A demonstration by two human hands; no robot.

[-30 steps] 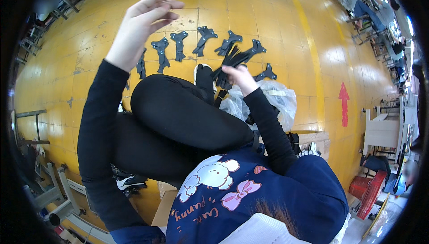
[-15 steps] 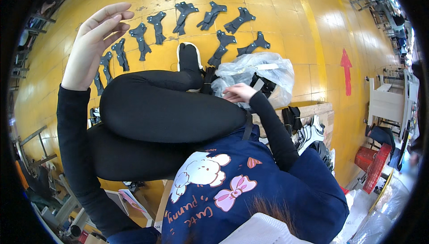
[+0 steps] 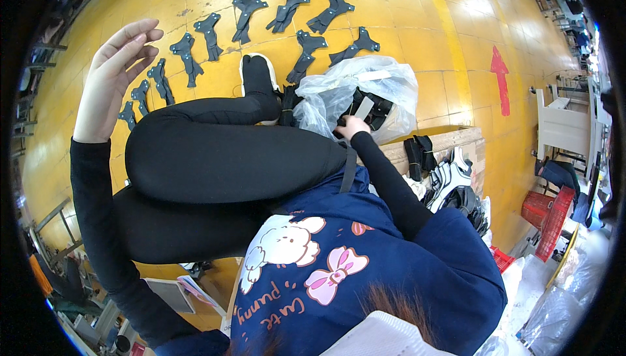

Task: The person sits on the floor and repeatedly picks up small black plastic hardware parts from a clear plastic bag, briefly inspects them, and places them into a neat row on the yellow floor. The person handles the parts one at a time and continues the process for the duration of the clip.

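Observation:
My left hand [image 3: 117, 62] is raised at the left above the yellow floor, its fingers loosely bent and apart, with nothing in them. Below and beyond it, several black strap pieces with metal snaps [image 3: 187, 58] lie spread in a curved row. My right hand [image 3: 353, 127] reaches down into the mouth of a clear plastic bag [image 3: 313, 98]. Its fingertips are partly hidden among black strap pieces [image 3: 377, 120] in the bag; whether they grip one does not show. A bundle of black straps [image 3: 287, 103] stands between my shoe and the bag.
Right of my lap is a cardboard box [image 3: 456, 137] with black bundles [image 3: 420, 154] and white-and-black pieces [image 3: 450, 180] at it. Red crates [image 3: 551, 225] stand farther right, near a white table [image 3: 566, 124]. A red arrow [image 3: 500, 82] marks the floor.
My right hand has moved from the bag's near edge in among the black pieces. My left hand stays raised and empty. The whole view has shifted slightly.

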